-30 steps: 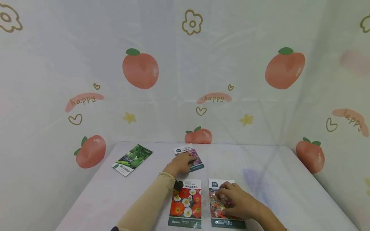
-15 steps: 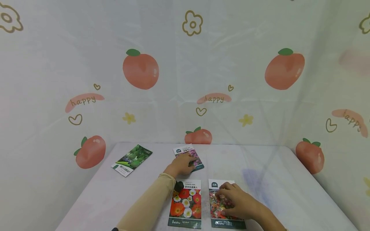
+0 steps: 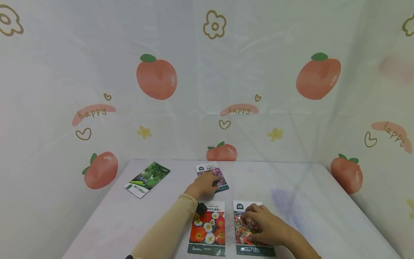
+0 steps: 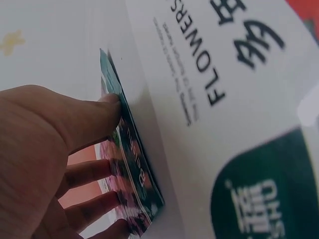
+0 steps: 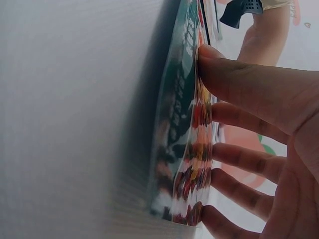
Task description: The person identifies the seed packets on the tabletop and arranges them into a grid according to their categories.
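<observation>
In the head view, my left hand (image 3: 203,184) reaches to the back middle of the table. Its fingertips and thumb rest on a seed packet with pink-purple flowers (image 3: 221,175), which the hand partly covers. My right hand (image 3: 266,226) lies over a packet of mixed red flowers (image 3: 240,230) at the front. The right wrist view shows its spread fingertips touching the packet's printed face (image 5: 187,164). Left of that packet, the red and white poppy seed packet (image 3: 208,230) lies flat, its upper left corner under my left wrist. The left wrist view shows the pink packet's dark green end (image 4: 137,149) beside my thumb.
A green seed packet (image 3: 148,179) lies slanted at the back left of the white table (image 3: 310,216). Behind the table hangs a white curtain (image 3: 194,79) printed with peaches. A small black device (image 3: 201,208) sits on my left wrist, over the poppy packet.
The pink-flower packet has shifted very slightly to the right under my left hand, which moved a little with it. My right hand and the other packets look unchanged.
</observation>
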The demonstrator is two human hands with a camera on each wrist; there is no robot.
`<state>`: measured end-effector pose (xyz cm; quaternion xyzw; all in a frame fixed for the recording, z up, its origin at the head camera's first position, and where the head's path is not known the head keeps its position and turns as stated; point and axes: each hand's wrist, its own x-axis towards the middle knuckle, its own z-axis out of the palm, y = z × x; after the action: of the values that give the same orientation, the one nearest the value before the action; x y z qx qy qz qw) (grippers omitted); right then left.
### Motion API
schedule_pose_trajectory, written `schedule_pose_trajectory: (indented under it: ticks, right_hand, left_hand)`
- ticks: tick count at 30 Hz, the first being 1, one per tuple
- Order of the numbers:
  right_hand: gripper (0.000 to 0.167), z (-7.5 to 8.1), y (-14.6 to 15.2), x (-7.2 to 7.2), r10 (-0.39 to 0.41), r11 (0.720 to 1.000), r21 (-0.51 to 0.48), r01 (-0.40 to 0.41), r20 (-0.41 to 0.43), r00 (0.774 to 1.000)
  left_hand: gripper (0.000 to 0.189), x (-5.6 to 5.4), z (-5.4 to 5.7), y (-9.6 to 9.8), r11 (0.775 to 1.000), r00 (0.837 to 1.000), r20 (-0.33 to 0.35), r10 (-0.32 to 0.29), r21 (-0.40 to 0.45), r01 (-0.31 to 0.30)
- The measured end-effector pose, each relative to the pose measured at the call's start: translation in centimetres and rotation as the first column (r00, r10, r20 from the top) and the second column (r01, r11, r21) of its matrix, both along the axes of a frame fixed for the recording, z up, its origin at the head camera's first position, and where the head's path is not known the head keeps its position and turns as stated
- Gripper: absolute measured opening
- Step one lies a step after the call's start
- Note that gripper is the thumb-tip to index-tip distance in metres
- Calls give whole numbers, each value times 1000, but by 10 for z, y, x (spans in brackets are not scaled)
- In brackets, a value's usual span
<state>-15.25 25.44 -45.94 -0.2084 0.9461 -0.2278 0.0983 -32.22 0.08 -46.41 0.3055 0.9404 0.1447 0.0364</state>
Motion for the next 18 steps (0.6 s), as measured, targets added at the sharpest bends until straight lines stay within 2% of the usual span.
schedule_pose_trajectory:
  ticks: [9,18]
  right_hand:
    - [47,0,0,1,4,1000,-3,-4,-11,1000]
    - [48,-1,1,0,3,1000,-4,-3,-2,1000]
  left_hand:
    - [44,1,2,3,998,999,10,-48,38,47]
    - [43,3,4,7,998,998,3,-59,32,59]
